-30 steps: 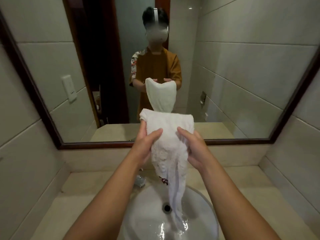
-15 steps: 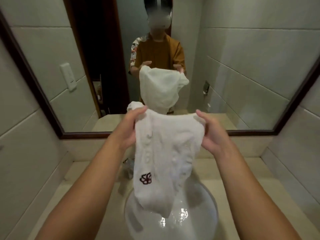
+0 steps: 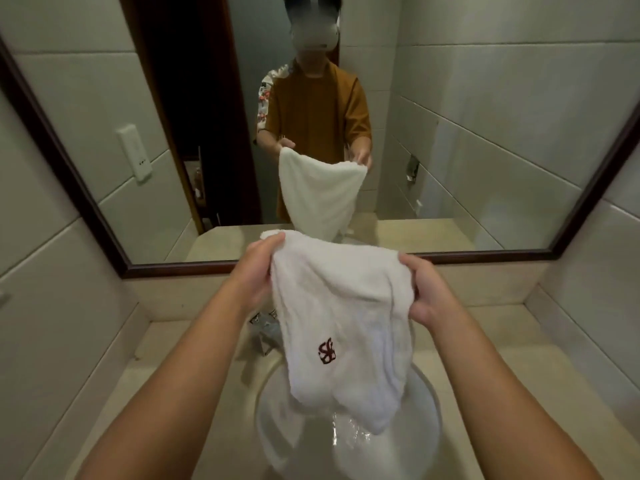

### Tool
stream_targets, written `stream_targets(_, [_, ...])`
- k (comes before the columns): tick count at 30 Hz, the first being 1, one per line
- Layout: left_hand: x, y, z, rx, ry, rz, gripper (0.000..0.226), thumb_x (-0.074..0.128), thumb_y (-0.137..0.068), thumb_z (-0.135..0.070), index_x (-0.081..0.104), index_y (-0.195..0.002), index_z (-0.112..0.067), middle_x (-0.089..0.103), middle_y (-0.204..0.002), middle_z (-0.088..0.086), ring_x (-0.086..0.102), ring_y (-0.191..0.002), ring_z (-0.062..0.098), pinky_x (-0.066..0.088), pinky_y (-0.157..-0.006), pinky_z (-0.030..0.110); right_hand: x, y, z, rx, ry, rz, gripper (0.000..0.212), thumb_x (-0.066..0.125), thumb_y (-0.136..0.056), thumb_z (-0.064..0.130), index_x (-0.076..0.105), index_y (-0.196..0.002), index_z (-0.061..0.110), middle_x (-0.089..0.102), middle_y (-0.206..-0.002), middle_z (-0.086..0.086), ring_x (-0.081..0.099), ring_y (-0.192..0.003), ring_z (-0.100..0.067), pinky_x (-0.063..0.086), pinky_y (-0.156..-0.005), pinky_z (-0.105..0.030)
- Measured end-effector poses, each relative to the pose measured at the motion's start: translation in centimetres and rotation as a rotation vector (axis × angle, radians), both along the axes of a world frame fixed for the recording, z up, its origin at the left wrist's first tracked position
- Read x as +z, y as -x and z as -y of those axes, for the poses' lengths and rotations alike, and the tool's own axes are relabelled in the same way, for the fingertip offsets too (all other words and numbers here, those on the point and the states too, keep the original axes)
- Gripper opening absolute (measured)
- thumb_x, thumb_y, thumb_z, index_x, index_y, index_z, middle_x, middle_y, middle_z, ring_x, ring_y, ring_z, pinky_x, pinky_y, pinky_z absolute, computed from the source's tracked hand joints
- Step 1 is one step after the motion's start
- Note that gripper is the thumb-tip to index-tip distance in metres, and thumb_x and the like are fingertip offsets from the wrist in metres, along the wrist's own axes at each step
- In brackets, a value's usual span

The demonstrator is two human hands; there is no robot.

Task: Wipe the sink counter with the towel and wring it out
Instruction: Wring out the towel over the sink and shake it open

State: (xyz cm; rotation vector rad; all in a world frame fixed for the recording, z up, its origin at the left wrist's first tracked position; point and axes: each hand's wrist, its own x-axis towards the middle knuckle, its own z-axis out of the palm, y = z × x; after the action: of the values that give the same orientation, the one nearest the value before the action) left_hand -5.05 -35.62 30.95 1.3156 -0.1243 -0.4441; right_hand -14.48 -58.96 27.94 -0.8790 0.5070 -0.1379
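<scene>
Both forearms are bare from wrist to elbow, and neither the left hand (image 3: 258, 271) nor the right hand (image 3: 427, 294) wears a ring, watch or glove. In the mirror, the person wears a mustard-brown short-sleeved shirt (image 3: 317, 112) with one white, red-patterned sleeve (image 3: 268, 95), and a white headset (image 3: 313, 34) on the head.

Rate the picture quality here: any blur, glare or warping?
Head view: dim, warm light; wide-angle warping bows the mirror frame and wall tiles; glare glints off water in the sink; the towel and both hands look slightly soft, though the towel's logo reads clearly.
</scene>
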Motion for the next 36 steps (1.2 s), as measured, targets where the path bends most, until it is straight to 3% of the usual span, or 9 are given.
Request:
stream_targets(5, [1.1, -2.3, -3.0, 0.035, 0.260, -0.007, 0.059, 0.046, -0.098, -0.050, 0.056, -0.132, -0.003, 0.064, -0.128, 0.016, 0.060, -0.121, 0.028, 0.043, -0.105, 0.044, 2.6, 1.3, 1.8, -0.029, -0.086, 0.191, 0.055, 0.045, -0.102, 0.041, 0.078, -0.076, 0.006, 0.072, -0.072, -0.007, 0.072, -0.069, -0.018, 0.058, -0.066, -0.027])
stream_targets(10, [1.4, -1.2, -3.6, 0.031, 0.241, 0.029, 0.043, 0.051, -0.097, -0.040, 0.061, -0.110, -0.001, 0.064, -0.107, 0.018, 0.065, -0.106, 0.029, 0.043, -0.106, 0.042, 1.6, 0.6, -0.9, 0.087, -0.009, 0.142, 0.070, 0.048, -0.096, 0.057, 0.060, -0.129, -0.004, 0.063, -0.129, -0.025, 0.063, -0.118, -0.038, 0.045, -0.105, -0.047])
stream_targets(13, [2.9, -1.8, -5.5, 0.027, 0.429, 0.056, 0.078, 0.054, -0.087, -0.054, 0.044, -0.142, 0.001, 0.051, -0.139, 0.023, 0.051, -0.130, 0.038, 0.036, -0.111, 0.052, 2.1, 1.2, 0.7, -0.004, -0.094, 0.377, 0.069, 0.046, -0.092, 0.060, 0.061, -0.131, 0.004, 0.056, -0.140, -0.021, 0.054, -0.130, -0.036, 0.036, -0.112, -0.051])
stream_targets(17, [2.0, -0.8, -5.5, -0.041, 0.399, -0.026, 0.079, 0.046, -0.084, -0.066, 0.056, -0.136, -0.008, 0.056, -0.138, 0.020, 0.055, -0.125, 0.038, 0.037, -0.108, 0.054, 1.6, 0.4, 0.3, 0.154, -0.153, 0.360, 0.094, 0.048, -0.075, 0.076, 0.055, -0.141, 0.009, 0.054, -0.143, -0.019, 0.052, -0.132, -0.038, 0.037, -0.113, -0.051])
stream_targets(24, [2.8, -3.7, -7.8, 0.166, 0.399, 0.086, 0.048, 0.061, -0.087, -0.040, 0.062, -0.116, -0.001, 0.066, -0.114, 0.017, 0.062, -0.111, 0.030, 0.046, -0.100, 0.043, 4.1, -1.6, 5.0, -0.025, 0.137, 0.238, 0.026, 0.047, -0.100, 0.013, 0.062, -0.116, -0.002, 0.071, -0.108, -0.019, 0.073, -0.095, -0.024, 0.060, -0.081, -0.033])
stream_targets(28, [2.0, -3.7, -8.2, 0.029, 0.529, -0.065, 0.066, 0.054, -0.088, -0.056, 0.062, -0.129, -0.004, 0.057, -0.136, 0.021, 0.054, -0.127, 0.038, 0.039, -0.106, 0.053, 5.9, -0.6, 5.2, 0.050, 0.042, 0.409, 0.040, 0.044, -0.101, 0.033, 0.073, -0.113, 0.008, 0.067, -0.127, -0.015, 0.064, -0.119, -0.027, 0.051, -0.100, -0.044])
stream_targets(30, [0.2, -2.8, -6.6, -0.015, 0.460, -0.169, 0.060, 0.054, -0.091, -0.046, 0.058, -0.133, -0.004, 0.053, -0.141, 0.021, 0.054, -0.127, 0.037, 0.041, -0.106, 0.052, 3.2, -0.6, 2.7, 0.121, 0.044, 0.226, 0.053, 0.044, -0.097, 0.051, 0.074, -0.116, 0.012, 0.068, -0.127, -0.014, 0.065, -0.117, -0.028, 0.053, -0.098, -0.048])
stream_targets(34, [0.3, -1.9, -5.2, -0.001, 0.440, -0.067, 0.016, 0.056, -0.083, -0.014, 0.070, -0.081, -0.007, 0.066, -0.092, 0.012, 0.066, -0.090, 0.026, 0.055, -0.085, 0.039, 2.1, -0.6, 0.7, 0.233, 0.249, 0.010, 0.027, 0.054, -0.100, 0.030, 0.070, -0.099, 0.008, 0.075, -0.095, -0.012, 0.074, -0.084, -0.022, 0.059, -0.073, -0.033])
stream_targets(36, [0.7, -1.8, -6.0, -0.036, 0.569, -0.007, 0.016, 0.051, -0.084, -0.013, 0.067, -0.080, -0.009, 0.065, -0.092, 0.010, 0.062, -0.095, 0.026, 0.049, -0.092, 0.041, 3.5, -0.3, 2.2, 0.158, 0.227, 0.051, 0.018, 0.059, -0.095, 0.024, 0.068, -0.094, 0.008, 0.073, -0.090, -0.012, 0.073, -0.079, -0.021, 0.060, -0.070, -0.033])
